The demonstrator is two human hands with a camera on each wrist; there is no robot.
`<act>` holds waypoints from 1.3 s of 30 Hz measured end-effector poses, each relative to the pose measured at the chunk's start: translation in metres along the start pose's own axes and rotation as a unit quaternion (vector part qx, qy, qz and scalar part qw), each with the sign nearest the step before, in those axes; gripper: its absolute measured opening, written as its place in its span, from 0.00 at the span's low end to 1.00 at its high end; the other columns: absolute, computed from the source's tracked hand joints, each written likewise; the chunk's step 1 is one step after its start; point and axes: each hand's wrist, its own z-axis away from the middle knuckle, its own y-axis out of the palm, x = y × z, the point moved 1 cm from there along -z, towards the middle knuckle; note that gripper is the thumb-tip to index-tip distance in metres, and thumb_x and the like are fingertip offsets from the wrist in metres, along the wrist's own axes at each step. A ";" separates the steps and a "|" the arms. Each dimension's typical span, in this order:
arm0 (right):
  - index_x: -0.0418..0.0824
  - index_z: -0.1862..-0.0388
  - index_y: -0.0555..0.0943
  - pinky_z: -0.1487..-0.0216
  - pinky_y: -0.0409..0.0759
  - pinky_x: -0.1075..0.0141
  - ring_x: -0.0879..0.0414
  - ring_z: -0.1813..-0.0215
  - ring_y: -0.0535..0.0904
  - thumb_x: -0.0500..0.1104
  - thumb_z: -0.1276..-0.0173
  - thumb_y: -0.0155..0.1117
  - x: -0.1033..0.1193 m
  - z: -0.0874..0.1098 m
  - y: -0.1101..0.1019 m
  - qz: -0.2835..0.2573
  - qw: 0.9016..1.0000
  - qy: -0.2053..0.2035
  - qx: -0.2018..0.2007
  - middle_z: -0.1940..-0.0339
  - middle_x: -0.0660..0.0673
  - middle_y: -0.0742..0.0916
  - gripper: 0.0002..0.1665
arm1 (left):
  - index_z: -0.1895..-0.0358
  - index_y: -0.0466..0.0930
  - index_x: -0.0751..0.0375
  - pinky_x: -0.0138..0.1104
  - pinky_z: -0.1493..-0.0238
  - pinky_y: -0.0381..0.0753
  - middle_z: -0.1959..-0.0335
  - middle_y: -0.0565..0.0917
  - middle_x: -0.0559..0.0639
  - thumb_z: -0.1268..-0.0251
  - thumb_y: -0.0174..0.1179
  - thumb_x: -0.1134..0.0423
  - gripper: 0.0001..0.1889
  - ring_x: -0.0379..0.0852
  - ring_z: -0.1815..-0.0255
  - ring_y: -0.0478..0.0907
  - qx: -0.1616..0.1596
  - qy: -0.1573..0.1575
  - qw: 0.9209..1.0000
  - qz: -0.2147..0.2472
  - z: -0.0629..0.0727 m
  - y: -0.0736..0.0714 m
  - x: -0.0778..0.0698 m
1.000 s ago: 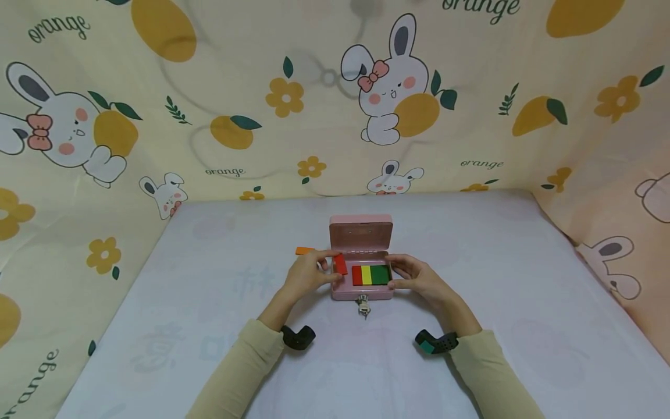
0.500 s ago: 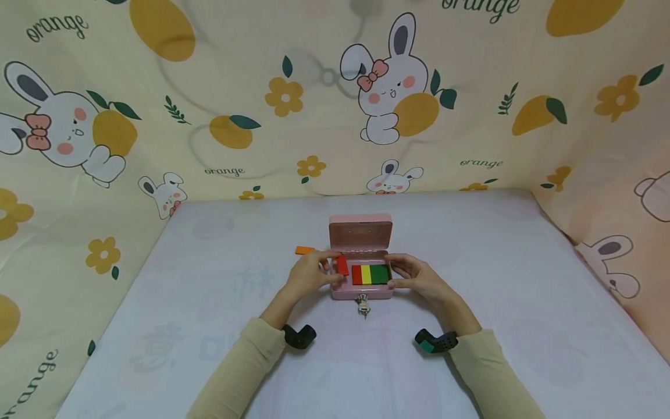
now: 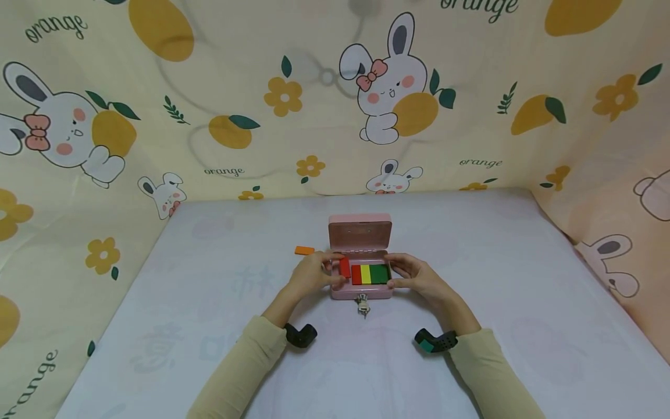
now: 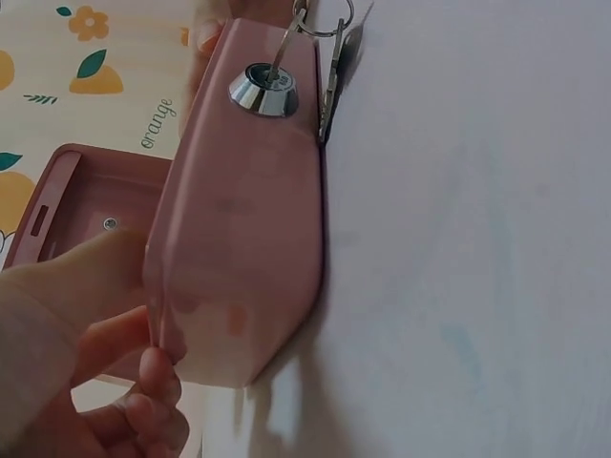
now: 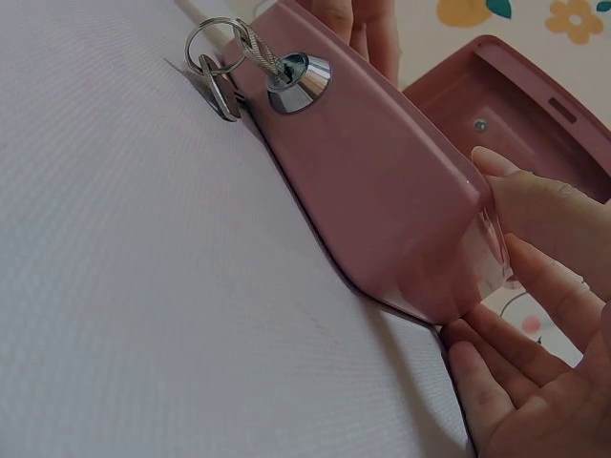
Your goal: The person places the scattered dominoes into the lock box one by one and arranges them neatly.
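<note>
A small pink cash box (image 3: 361, 295) stands on the table with its lid (image 3: 360, 235) raised. Inside lie flat blocks side by side: red (image 3: 356, 275), yellow (image 3: 365, 274) and green (image 3: 380, 274). My left hand (image 3: 307, 276) reaches over the box's left wall and pinches another red block (image 3: 344, 267) between thumb and forefinger. At the other end, my right hand (image 3: 425, 280) grips the right wall, thumb near the front corner. In both wrist views the front wall hides the blocks in the box.
An orange block (image 3: 304, 250) lies on the table behind my left hand. A key hangs from the lock (image 4: 265, 91) on the box's front, with a ring (image 5: 216, 46) and a second key. Printed cloth (image 3: 314, 134) backs the white table (image 3: 361, 361).
My left hand has shifted slightly right, bringing the red block closer to the row in the box. The block has turned straighter. My right hand stays in place.
</note>
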 end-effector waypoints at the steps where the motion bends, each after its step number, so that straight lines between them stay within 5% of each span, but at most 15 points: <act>1: 0.31 0.29 0.61 0.26 0.54 0.47 0.32 0.23 0.55 0.39 0.37 0.67 0.000 0.000 0.000 0.001 1.000 0.001 0.000 0.25 0.29 0.63 0.40 | 0.43 0.81 0.50 0.27 0.73 0.60 0.70 0.78 0.54 0.49 0.72 0.57 0.26 0.41 0.70 0.67 0.003 0.001 1.000 0.000 0.000 0.000 0.000; 21: 0.30 0.30 0.62 0.27 0.55 0.49 0.32 0.23 0.55 0.38 0.38 0.67 -0.001 -0.001 0.000 -0.002 1.000 -0.004 0.001 0.26 0.29 0.62 0.40 | 0.43 0.81 0.50 0.29 0.71 0.61 0.72 0.71 0.49 0.48 0.72 0.57 0.25 0.43 0.67 0.66 0.039 0.007 0.999 0.008 -0.008 0.005 0.009; 31: 0.27 0.30 0.61 0.34 0.67 0.79 0.34 0.22 0.54 0.35 0.40 0.69 -0.001 -0.002 -0.001 -0.035 0.999 -0.009 0.001 0.25 0.28 0.62 0.42 | 0.43 0.81 0.51 0.29 0.74 0.59 0.76 0.69 0.46 0.47 0.71 0.58 0.25 0.41 0.72 0.65 0.052 0.018 0.998 0.007 -0.010 0.005 0.011; 39: 0.26 0.31 0.61 0.32 0.66 0.75 0.34 0.22 0.53 0.36 0.40 0.69 0.000 -0.001 -0.001 -0.035 0.999 -0.011 0.004 0.25 0.28 0.61 0.42 | 0.43 0.81 0.53 0.29 0.74 0.58 0.75 0.71 0.49 0.48 0.72 0.57 0.25 0.41 0.71 0.65 0.064 0.016 0.998 -0.007 -0.012 0.005 0.009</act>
